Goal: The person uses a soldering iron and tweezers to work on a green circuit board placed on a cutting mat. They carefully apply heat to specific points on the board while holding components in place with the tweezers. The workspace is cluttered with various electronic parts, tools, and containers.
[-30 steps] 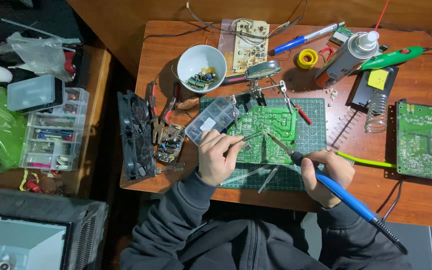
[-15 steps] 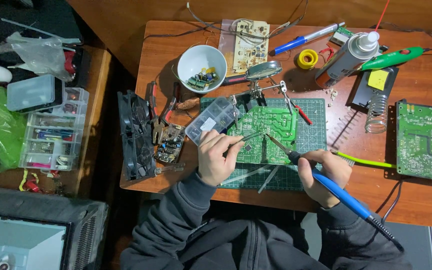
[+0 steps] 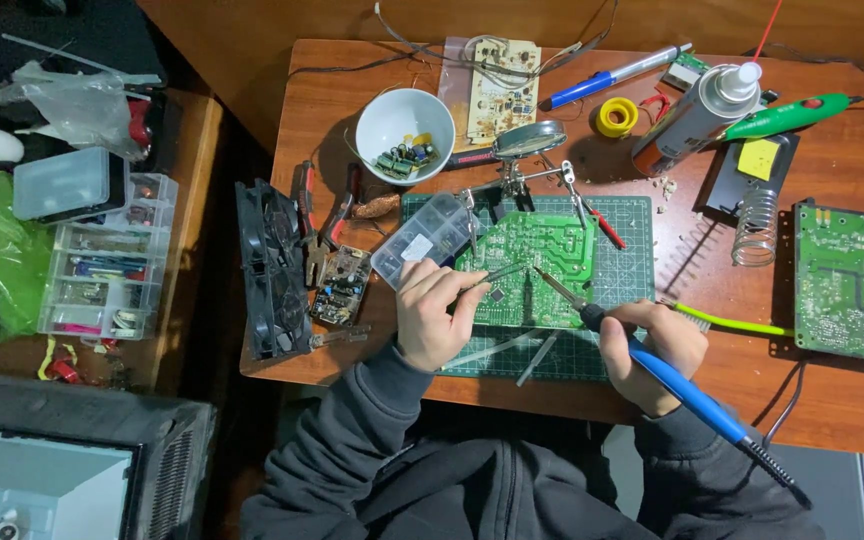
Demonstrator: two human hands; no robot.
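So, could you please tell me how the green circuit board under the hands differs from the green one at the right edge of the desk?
The middle board is tilted and held up in a clamp stand over the cutting mat; the right board lies flat on the desk. The middle board has the soldering iron and tweezers at it; the right board is untouched. Both are green.

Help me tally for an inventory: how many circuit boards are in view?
4: a green board clamped on the mat, a large green board at right, a beige board up top, a small board beside the fan. More may be hidden.
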